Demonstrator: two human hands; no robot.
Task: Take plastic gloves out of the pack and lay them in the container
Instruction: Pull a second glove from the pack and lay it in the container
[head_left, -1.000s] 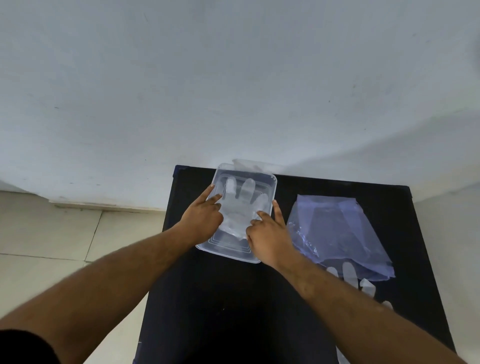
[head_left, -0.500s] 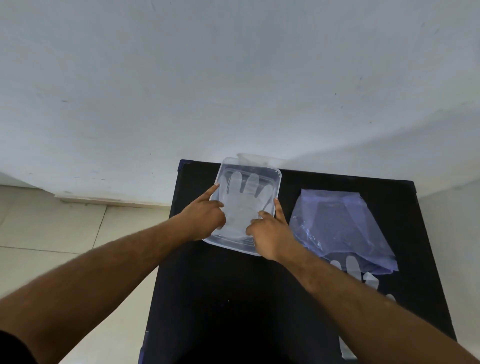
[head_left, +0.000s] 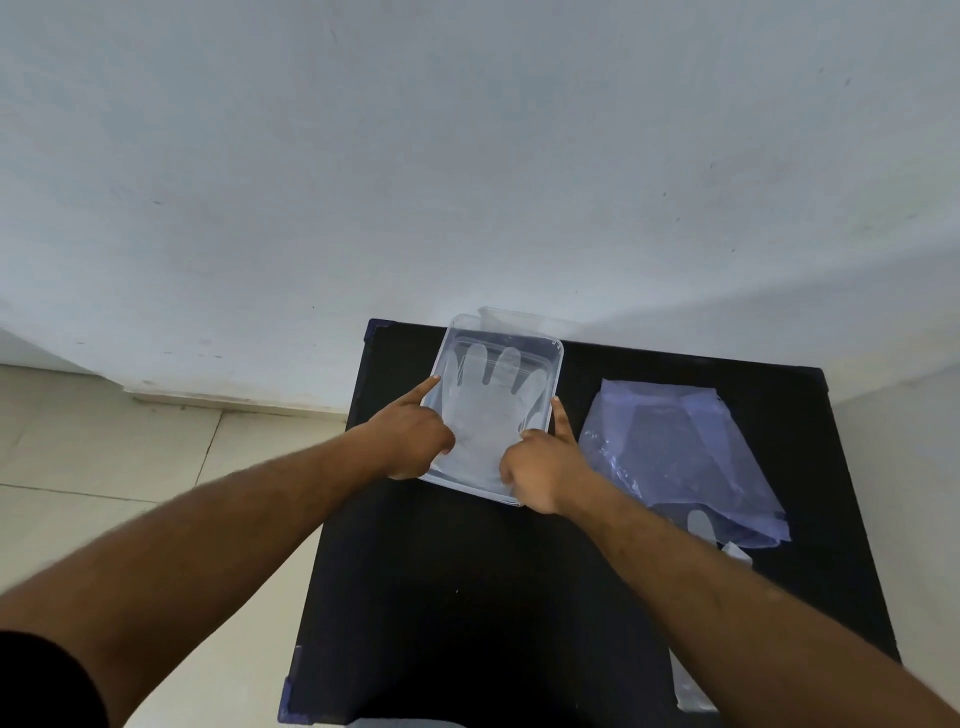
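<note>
Pressing a clear plastic glove (head_left: 488, 410) flat inside the transparent container (head_left: 555, 358) at the far end of the black bench (head_left: 467, 597). Left hand (head_left: 410, 441) and right hand (head_left: 540, 467) are loosely curled, index fingers out along the container's side rims, thumbs on the glove; neither grips anything. Bluish glove pack (head_left: 675, 457) lies right of the container, apart from it.

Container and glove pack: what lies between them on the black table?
In the head view, only the right hand at the container edge and bare black table; the pack lies apart.
</note>
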